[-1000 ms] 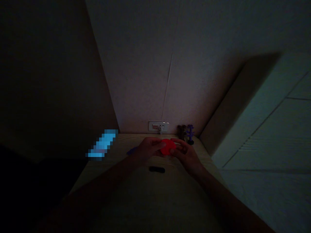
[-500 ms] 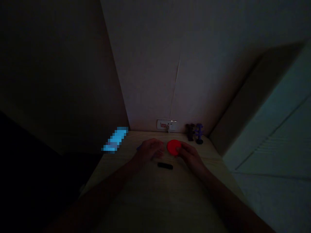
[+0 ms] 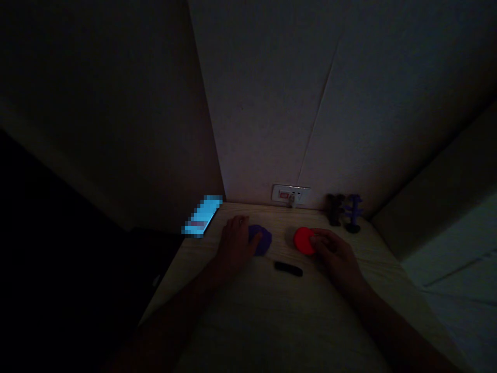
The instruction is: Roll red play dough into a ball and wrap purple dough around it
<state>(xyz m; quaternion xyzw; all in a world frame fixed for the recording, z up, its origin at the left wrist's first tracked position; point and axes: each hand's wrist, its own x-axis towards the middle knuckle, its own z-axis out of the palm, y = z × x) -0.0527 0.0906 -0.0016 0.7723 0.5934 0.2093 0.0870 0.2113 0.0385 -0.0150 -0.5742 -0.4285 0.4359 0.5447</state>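
The scene is very dark. My right hand (image 3: 334,254) is closed on a round red disc (image 3: 303,240) at its right side, just above the pale wooden table (image 3: 272,316). To the left, my left hand (image 3: 235,241) rests on the table, fingers curled against a flat purple piece (image 3: 262,239). A short black stick (image 3: 288,269) lies on the table between and just in front of my two hands.
A glowing blue screen (image 3: 202,216) lies at the table's far left corner. A wall socket (image 3: 291,194) sits at the back wall. Two small figures, one dark (image 3: 334,209) and one purple (image 3: 353,212), stand at the back right. White panels are on the right.
My hands have parted: the left let go of the red disc and moved left onto the purple piece. The right keeps the disc. The camera view has shifted left.
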